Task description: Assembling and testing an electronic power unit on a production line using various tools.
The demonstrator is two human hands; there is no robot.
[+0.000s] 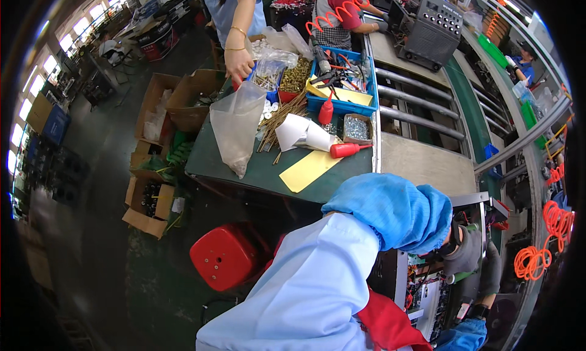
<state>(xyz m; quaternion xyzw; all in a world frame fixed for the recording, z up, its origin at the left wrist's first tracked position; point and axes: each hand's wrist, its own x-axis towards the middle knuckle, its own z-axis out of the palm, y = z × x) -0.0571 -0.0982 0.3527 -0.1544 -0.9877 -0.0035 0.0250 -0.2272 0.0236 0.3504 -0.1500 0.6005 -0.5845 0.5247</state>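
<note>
Both of my hands are at the right, over an opened dark unit (427,296) with exposed wiring and circuit boards. My left hand (464,256), in a grey glove below a blue sleeve cover (390,211), curls beside a small green-edged piece at the unit's upper side. Whatever it grips is not clear. Close by, my right hand (490,272) wears a dark grey glove and reaches up along a dark panel; its fingers blend into the shadow. A pale metal frame edge (469,199) stands just beyond my hands.
Left of the conveyor (421,156), a green bench (213,146) bears a blue tool bin (343,107), red squeeze bottles (348,150), yellow card (311,170) and fasteners. Another person's hand (238,63) reaches into the parts. A red stool (221,257) and cardboard boxes (146,198) stand on the floor.
</note>
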